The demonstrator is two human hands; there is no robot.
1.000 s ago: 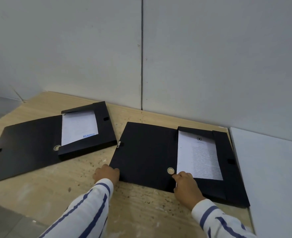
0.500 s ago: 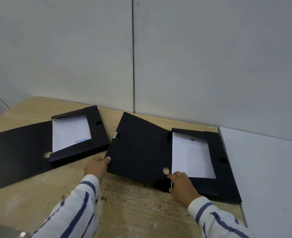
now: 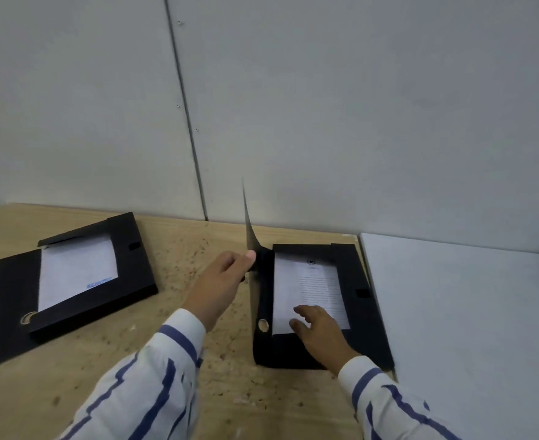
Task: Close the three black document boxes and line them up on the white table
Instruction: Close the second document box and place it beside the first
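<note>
Fingers of the left hand (image 3: 222,281) pinch the upright lid (image 3: 251,249) of the right-hand document box (image 3: 361,277), beside the white table (image 3: 468,312), while the right hand (image 3: 320,333) rests spread on its paper (image 3: 309,281); left of it, a second open box (image 3: 134,265) is cut off.

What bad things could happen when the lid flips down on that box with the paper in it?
The right hand lies flat on the paper inside the right box, so the lid that the left hand swings over might land on its fingers. The paper could also crease if it shifts under the lid. The left box is open too and could get forgotten.
</note>
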